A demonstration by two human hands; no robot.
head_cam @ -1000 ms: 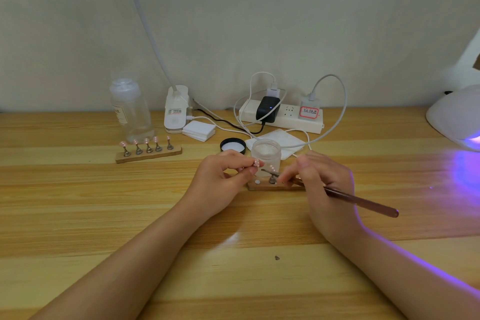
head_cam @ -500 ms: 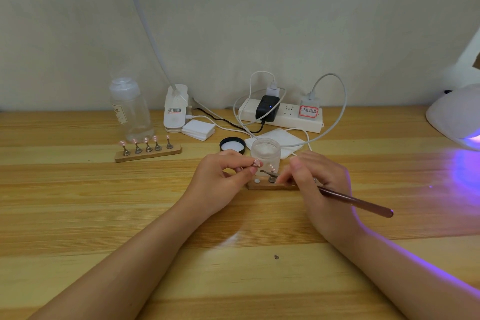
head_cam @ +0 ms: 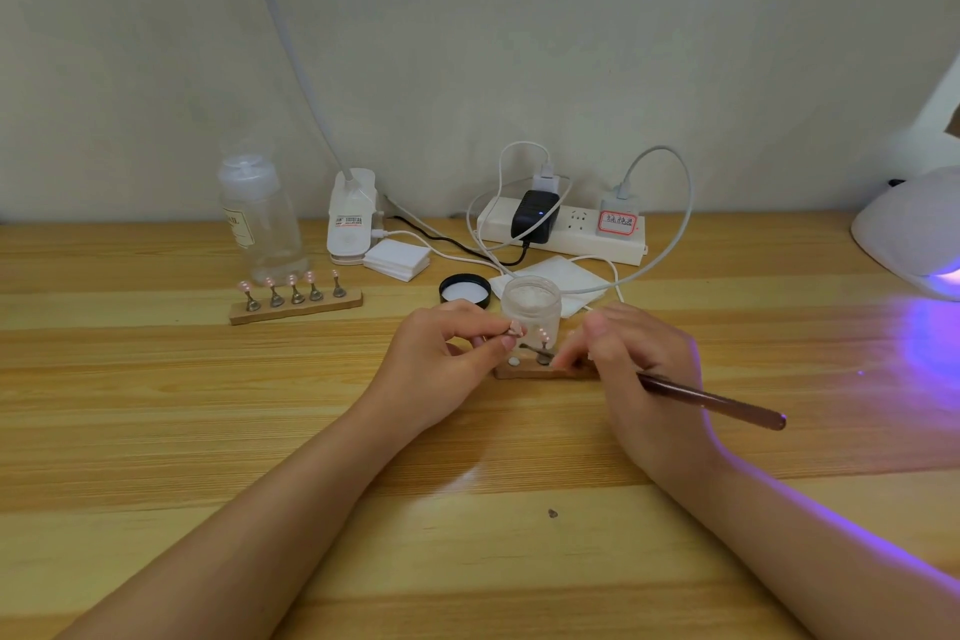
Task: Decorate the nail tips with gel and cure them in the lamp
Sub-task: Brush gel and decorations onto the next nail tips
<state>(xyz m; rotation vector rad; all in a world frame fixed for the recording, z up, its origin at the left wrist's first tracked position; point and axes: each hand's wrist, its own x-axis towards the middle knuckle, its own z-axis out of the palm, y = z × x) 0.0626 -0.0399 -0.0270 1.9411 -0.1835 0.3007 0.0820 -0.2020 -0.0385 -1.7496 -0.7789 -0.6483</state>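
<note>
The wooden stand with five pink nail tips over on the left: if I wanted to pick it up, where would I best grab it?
Probably by the wooden base, pinching its long front and back edges from above at one bare end. The nail tips stand upright on thin metal pegs along the top, so a grip from straight over the middle would likely knock them.

A pink nail tip (head_cam: 515, 326) on its small metal stand sits pinched above the near wooden holder (head_cam: 524, 371), where another tip (head_cam: 544, 337) stands upright. The slim brown brush (head_cam: 711, 401) slants low toward that holder. Farther left, a second wooden holder (head_cam: 296, 309) carries five pink tips. The white curing lamp (head_cam: 909, 234) glows violet at far right.
</note>
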